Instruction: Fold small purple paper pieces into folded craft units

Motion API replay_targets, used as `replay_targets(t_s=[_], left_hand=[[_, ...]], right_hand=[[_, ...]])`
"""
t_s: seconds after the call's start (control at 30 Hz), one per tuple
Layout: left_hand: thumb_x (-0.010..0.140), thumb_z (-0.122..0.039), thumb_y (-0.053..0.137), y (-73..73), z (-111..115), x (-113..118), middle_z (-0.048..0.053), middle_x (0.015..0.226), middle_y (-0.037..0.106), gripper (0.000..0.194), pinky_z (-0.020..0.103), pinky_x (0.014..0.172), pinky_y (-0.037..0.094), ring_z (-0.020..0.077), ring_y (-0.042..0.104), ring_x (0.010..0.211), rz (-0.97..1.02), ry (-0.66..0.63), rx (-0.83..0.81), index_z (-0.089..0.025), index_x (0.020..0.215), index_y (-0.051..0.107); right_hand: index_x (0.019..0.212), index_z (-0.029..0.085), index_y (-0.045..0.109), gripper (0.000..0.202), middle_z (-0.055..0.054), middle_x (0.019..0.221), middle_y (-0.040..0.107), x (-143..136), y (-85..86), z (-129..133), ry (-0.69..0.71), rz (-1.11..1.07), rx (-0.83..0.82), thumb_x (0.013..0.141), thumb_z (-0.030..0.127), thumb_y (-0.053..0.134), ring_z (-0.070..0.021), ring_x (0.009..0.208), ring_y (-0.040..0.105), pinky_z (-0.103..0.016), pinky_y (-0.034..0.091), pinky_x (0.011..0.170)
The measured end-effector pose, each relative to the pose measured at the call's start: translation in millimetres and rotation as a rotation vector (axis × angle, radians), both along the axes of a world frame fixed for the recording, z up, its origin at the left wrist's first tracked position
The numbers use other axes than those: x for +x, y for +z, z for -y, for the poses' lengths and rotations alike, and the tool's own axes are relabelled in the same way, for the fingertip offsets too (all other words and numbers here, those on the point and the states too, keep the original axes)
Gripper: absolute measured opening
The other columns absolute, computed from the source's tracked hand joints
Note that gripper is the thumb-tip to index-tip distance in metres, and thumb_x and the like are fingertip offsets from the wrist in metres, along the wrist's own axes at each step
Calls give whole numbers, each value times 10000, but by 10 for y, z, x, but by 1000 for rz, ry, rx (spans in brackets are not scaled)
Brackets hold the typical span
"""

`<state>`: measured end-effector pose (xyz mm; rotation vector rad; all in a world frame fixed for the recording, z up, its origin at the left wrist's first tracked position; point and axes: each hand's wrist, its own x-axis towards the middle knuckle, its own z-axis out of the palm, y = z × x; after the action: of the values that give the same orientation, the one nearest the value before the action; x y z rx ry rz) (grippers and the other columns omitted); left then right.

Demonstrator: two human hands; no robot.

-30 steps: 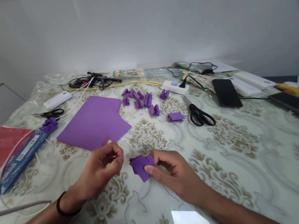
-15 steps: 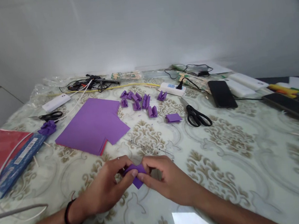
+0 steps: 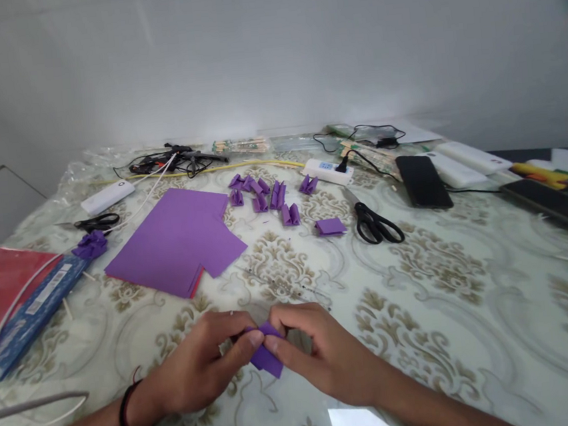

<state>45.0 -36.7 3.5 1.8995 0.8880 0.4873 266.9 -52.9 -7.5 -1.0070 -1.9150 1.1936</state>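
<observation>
Between my two hands is a small piece of folded purple paper [image 3: 268, 358], held just above the patterned tablecloth. My left hand [image 3: 212, 357] pinches its left side with thumb and index finger. On the right side, my right hand [image 3: 317, 350] grips it the same way, thumb on the near face. The fingers hide the paper's far part. Beyond them lie several folded purple paper pieces [image 3: 290, 215] and a flat folded purple strip [image 3: 330, 226]. A stack of purple paper sheets [image 3: 170, 234] rests to the left, with red showing under its edge.
Black-handled scissors [image 3: 375, 223] lie right of the folded pieces, near a phone [image 3: 421, 181] and a white power strip [image 3: 327, 170]. At left are a blue package [image 3: 36, 304], a red sheet [image 3: 12, 279], a white power bank [image 3: 108, 197] and more scissors [image 3: 95, 222]. Cables [image 3: 178, 158] lie along the back.
The purple paper has turned in my hands, and its lower corner now points down and to the right. Both hands have shifted slightly nearer to me, still pinching it.
</observation>
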Motion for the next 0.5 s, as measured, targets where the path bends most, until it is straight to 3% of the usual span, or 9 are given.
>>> replay_targets(t_s=[0.3,0.5], left_hand=[[1054,-280,522,52,-17,12,-37,628,494,385,261,589,361,116,431,592,76,-85,3,-177,685,563],[1056,-326,528,74,-29,-12,-44,590,420,452,281,568,349,128,375,575,84,-19,-44,-198,624,485]], right_hand=[[684,220,408,306,63,621,432,-15,30,19,61,-50,4,932,221,587,-111,573,429,-259,335,583],[685,215,475,301,61,607,448,23,75,3,51,-73,-15,968,247,573,-114,566,436,-259,339,579]])
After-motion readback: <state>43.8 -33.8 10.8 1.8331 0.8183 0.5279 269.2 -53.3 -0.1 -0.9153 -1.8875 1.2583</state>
